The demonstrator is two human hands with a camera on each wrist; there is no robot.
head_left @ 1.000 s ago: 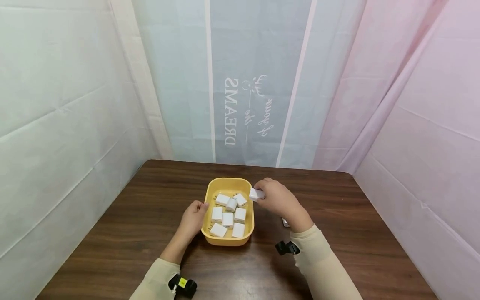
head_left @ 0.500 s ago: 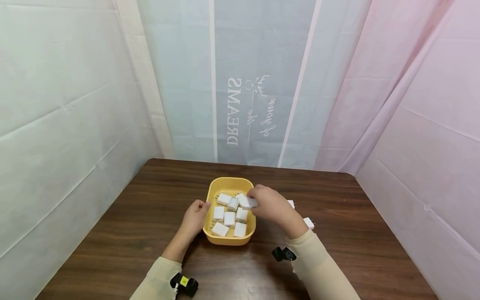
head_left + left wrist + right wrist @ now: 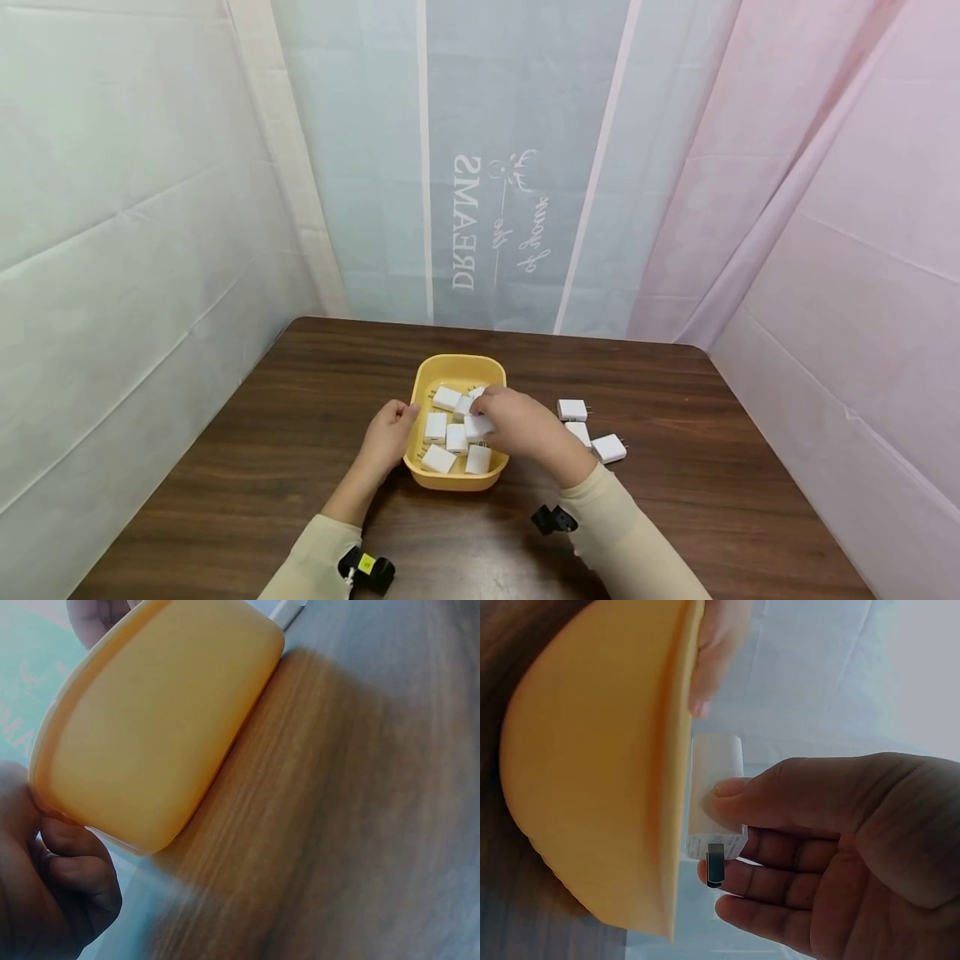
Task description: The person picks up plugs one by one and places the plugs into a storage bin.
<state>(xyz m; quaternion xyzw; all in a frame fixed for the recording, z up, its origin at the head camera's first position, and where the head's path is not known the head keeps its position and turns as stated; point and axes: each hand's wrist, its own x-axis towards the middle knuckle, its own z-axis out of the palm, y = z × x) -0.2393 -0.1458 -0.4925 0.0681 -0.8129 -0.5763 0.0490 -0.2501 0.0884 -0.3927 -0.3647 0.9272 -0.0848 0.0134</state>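
Observation:
A yellow basket (image 3: 454,482) holds several white plug adapters (image 3: 435,427). My left hand (image 3: 390,433) grips the basket's left rim; in the left wrist view its curled fingers (image 3: 75,862) lie at the basket's edge (image 3: 150,720). My right hand (image 3: 521,423) pinches a white adapter (image 3: 477,427) over the right part of the basket. In the right wrist view the thumb and fingers of my right hand (image 3: 832,840) hold that adapter (image 3: 716,776) beside the basket's rim (image 3: 676,750), its metal prongs showing.
Three white adapters lie on the brown table (image 3: 697,467) right of the basket: one farther back (image 3: 572,409), one partly behind my right wrist (image 3: 578,432), one farther right (image 3: 608,448). Pale cloth (image 3: 525,100) hangs behind the table and at both sides.
My right hand has moved left and toward me with the adapter, from beyond the right rim to over the basket. The adapters on the table show more fully. My left hand stays on the rim.

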